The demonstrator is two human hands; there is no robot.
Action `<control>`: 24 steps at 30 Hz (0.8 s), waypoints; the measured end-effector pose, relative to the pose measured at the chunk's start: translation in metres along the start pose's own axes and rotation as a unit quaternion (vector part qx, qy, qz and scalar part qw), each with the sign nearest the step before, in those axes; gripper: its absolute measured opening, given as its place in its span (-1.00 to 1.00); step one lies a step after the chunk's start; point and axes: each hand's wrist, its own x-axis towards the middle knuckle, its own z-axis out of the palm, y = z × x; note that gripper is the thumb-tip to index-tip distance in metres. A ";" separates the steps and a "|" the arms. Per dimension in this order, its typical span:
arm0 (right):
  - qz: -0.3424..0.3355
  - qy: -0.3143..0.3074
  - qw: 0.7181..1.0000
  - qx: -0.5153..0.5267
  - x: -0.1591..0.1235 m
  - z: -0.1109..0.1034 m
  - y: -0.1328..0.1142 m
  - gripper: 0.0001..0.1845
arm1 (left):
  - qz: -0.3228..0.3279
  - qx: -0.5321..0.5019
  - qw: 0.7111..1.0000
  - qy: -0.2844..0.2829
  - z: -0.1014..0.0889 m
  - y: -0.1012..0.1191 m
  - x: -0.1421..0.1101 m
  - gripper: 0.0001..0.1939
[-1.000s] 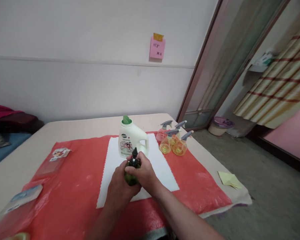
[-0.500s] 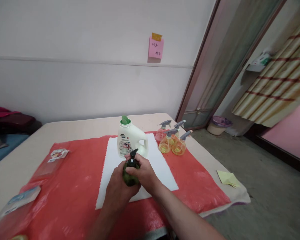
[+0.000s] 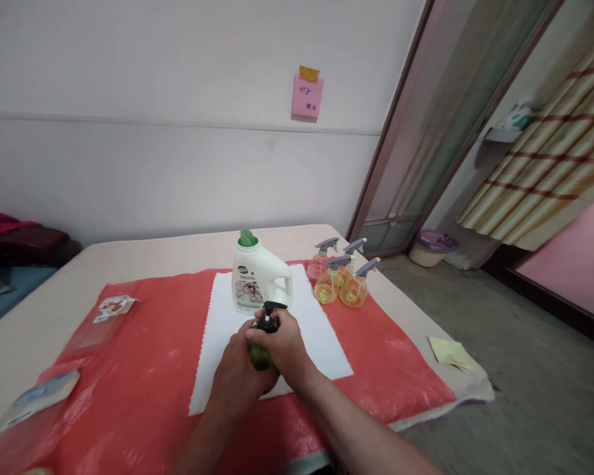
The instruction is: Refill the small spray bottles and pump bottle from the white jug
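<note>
A small dark green pump bottle [image 3: 260,357] with a black pump top [image 3: 272,307] is held upright between both hands. My left hand [image 3: 240,369] wraps round the bottle's body from the left. The fingers of my right hand [image 3: 286,340] pinch the black collar below the nozzle, which points right. Just behind the hands a large white jug [image 3: 250,274] with a handle stands on a white cloth [image 3: 321,349]; its open mouth holds a green spout [image 3: 247,238]. The bottle's lower part is partly hidden by my hands.
Several spray bottles [image 3: 354,290] with grey triggers stand right of the jug. A red sheet [image 3: 148,369] covers much of the table [image 3: 143,254]. Clear plastic packets [image 3: 44,396] lie at left, yellow sticky notes [image 3: 449,352] near the right edge. A wall rises behind.
The black pump top has turned, its nozzle swinging round from up-right to pointing right. My right hand has shifted slightly with it, while my left hand keeps its hold.
</note>
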 end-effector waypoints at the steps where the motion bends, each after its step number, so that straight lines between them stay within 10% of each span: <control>1: -0.001 -0.002 1.000 -0.001 0.000 -0.001 0.000 -0.58 | -0.005 -0.004 1.000 -0.002 0.002 -0.002 0.001 -0.17; 14: -0.031 -0.189 0.978 0.083 0.007 -0.041 -0.026 -0.62 | 0.031 -0.288 0.950 -0.119 -0.003 -0.019 0.004 0.00; 24: -0.060 0.061 0.995 -0.048 -0.003 -0.008 0.004 -0.66 | -0.011 -0.060 0.998 -0.011 0.009 0.001 0.003 -0.35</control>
